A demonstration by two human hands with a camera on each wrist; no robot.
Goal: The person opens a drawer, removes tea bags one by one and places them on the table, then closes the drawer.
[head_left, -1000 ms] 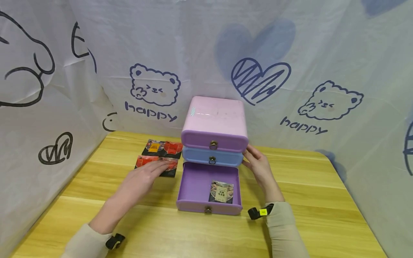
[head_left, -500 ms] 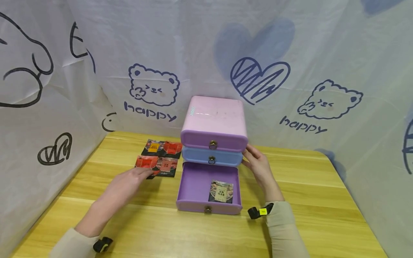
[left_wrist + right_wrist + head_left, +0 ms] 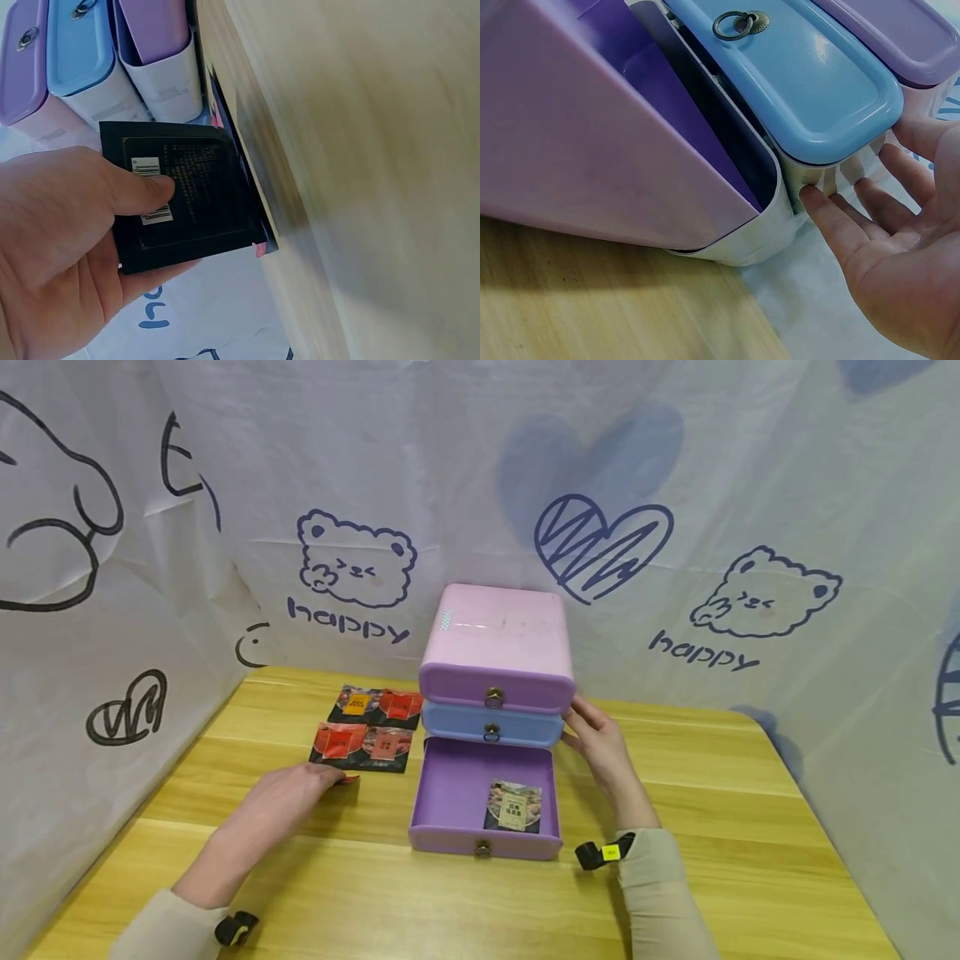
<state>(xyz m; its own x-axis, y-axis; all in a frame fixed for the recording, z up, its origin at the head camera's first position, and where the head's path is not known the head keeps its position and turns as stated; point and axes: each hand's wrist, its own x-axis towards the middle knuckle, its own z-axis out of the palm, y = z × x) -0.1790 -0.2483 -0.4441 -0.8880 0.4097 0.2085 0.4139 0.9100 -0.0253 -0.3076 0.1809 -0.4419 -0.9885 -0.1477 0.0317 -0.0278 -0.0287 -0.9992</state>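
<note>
My left hand [image 3: 281,797] pinches a small flat sachet [image 3: 206,195] just above the table. In the left wrist view its black back, with a barcode, faces the camera and the thumb lies across it. Beyond it, several sachets lie in two rows, among them a red one [image 3: 337,743] and one with an orange label [image 3: 358,702]. The fingers of my right hand [image 3: 600,747], fairly straight, touch the right side of a small chest [image 3: 498,631] of three drawers. Its bottom purple drawer [image 3: 442,838] is pulled out, and a sachet with a pale label [image 3: 514,808] lies inside.
The blue middle drawer [image 3: 453,721] and the purple top drawer [image 3: 457,685] are closed; each has a ring pull. The wooden table [image 3: 720,827] meets a white printed cloth [image 3: 472,510] behind the chest and at the left.
My left hand has drawn back toward the near left from the sachets, a sachet now in its fingers. The right hand has stayed at the chest's side.
</note>
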